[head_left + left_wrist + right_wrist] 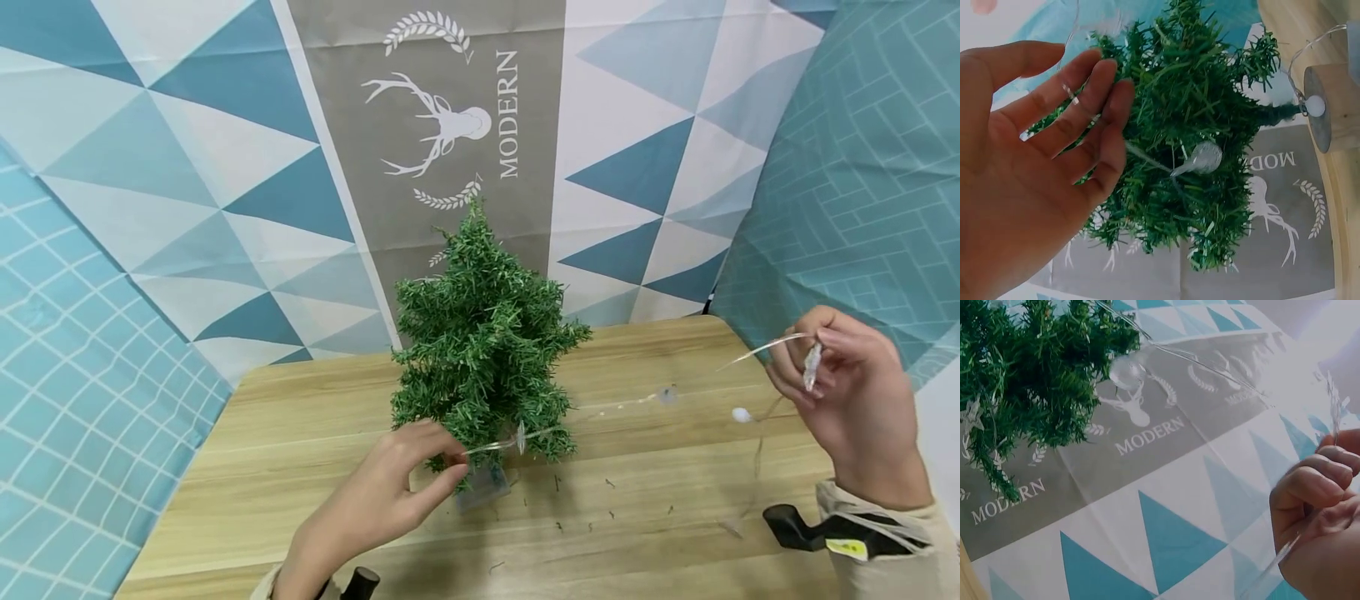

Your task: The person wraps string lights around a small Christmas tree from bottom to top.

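Right grip [857, 390] aloft, curled round light string [765, 345]

Left hand [386, 490] loose, right fingers [1317, 479] curled

Left grip [1041, 175]: palm toward camera, thumb tip apart from fingertips. Clear wire [1149, 157] crosses the fingers, running to a clear bulb [1207, 157] in front of green artificial fir tree [1179, 81]. White ball [1315, 105] overlaps round wooden base [1333, 132].

The grey backdrop band [465, 154] reads "MODERN" [508, 114].
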Action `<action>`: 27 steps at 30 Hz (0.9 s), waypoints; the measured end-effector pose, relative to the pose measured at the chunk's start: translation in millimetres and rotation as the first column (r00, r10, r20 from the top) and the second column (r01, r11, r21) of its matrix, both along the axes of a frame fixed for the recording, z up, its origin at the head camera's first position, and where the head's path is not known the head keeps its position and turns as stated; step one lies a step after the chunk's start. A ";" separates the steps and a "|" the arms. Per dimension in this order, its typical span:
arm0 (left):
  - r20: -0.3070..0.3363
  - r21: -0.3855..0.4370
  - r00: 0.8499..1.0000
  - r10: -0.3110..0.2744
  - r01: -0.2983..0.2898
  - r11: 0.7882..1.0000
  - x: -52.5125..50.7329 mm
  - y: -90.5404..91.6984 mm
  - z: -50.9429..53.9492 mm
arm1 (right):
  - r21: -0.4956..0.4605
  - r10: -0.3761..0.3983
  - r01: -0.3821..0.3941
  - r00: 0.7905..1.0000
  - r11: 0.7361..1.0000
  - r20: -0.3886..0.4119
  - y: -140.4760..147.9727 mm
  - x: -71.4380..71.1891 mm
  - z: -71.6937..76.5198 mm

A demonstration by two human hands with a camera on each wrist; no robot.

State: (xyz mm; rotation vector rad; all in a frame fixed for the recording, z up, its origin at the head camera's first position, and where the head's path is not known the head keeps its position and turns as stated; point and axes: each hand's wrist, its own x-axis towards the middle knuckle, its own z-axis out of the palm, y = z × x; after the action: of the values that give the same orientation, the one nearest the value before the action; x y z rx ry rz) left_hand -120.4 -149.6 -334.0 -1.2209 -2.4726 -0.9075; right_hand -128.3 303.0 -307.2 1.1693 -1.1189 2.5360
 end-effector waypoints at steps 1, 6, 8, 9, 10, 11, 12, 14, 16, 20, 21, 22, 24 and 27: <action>-0.011 0.012 1.000 0.002 -0.002 1.000 0.2 1.1 -0.8 | -0.023 -0.007 0.007 1.000 1.000 0.018 0.8 -0.7 -0.4; -0.068 0.051 0.998 0.019 -0.015 0.999 -5.1 9.0 -6.7 | -0.095 -0.054 0.060 0.996 0.994 0.071 2.9 -7.2 -4.2; -0.096 0.053 0.995 0.028 -0.023 0.998 -8.8 13.2 -10.6 | -0.086 -0.105 0.112 0.991 0.990 0.080 1.5 -11.4 -6.1; -0.112 0.054 0.993 0.034 -0.028 0.998 -10.4 14.9 -12.7 | -0.065 -0.160 0.166 0.983 0.984 0.086 0.1 -13.3 -6.8; -0.129 0.054 0.991 0.043 -0.036 0.998 -11.6 16.4 -14.6 | -0.031 -0.233 0.236 0.968 0.971 0.092 -1.5 -15.1 -7.6; -0.139 0.059 0.989 0.054 -0.046 0.997 -12.5 17.3 -16.5 | -0.004 -0.289 0.291 0.952 0.957 0.102 -2.8 -16.9 -8.3; -0.148 0.068 0.987 0.065 -0.055 0.996 -13.0 18.2 -17.9 | 0.025 -0.349 0.348 0.930 0.937 0.113 -4.3 -18.5 -9.1; -0.149 0.086 0.985 0.084 -0.071 0.994 -14.2 19.7 -20.0 | 0.092 -0.480 0.471 0.868 0.877 0.126 -6.2 -21.8 -11.5; -0.143 0.093 0.984 0.102 -0.089 0.992 -14.5 20.7 -20.6 | 0.148 -0.577 0.560 0.807 0.816 0.129 -7.2 -25.6 -15.1; -0.113 0.077 0.988 0.109 -0.100 0.992 -13.8 22.9 -20.7 | 0.354 -0.754 0.693 0.654 0.629 0.060 -2.1 -35.8 -25.2; -0.108 0.073 0.989 0.104 -0.096 0.993 -13.5 23.5 -20.9 | 0.449 -0.793 0.703 0.609 0.551 0.020 0.6 -38.9 -28.3; -0.106 0.071 0.989 0.099 -0.092 0.993 -13.2 24.1 -21.4 | 0.548 -0.821 0.696 0.570 0.464 -0.029 3.7 -41.8 -31.5; -0.117 0.069 0.989 0.091 -0.083 0.994 -13.0 25.4 -23.0 | 0.720 -0.828 0.635 0.539 0.280 -0.153 10.3 -47.6 -38.8; -0.135 0.076 0.987 0.084 -0.074 0.994 -13.0 26.8 -25.4 | 0.855 -0.735 0.518 0.588 0.023 -0.337 16.9 -54.5 -51.1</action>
State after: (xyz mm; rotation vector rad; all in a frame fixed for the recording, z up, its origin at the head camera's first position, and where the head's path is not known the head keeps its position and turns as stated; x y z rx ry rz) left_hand -133.3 -122.8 -359.4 -1.1152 -2.3426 -0.8521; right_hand -182.8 319.9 -358.3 0.1755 -2.5430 1.1474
